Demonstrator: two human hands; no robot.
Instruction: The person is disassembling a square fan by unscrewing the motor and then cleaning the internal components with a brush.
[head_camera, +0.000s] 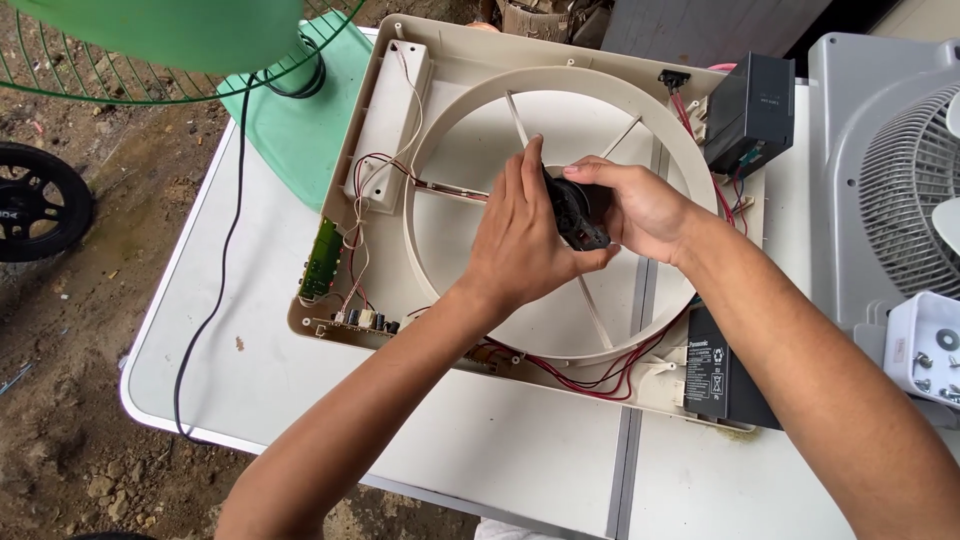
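Bare dirt ground (60, 420) is seen around a white folding table (480, 440), on which a beige fan housing (560, 300) is laid. At its hub, a small black motor (578, 215) is gripped between the left hand (520, 240) and right hand (640, 210), both closed on it. Its lower part is hidden behind the fingers. Beyond the hands, a green fan (200, 40) is cut off.

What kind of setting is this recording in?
Probably an informal outdoor repair spot: a white folding table stands on bare dirt ground, carrying an opened beige fan housing, with a green fan alongside.
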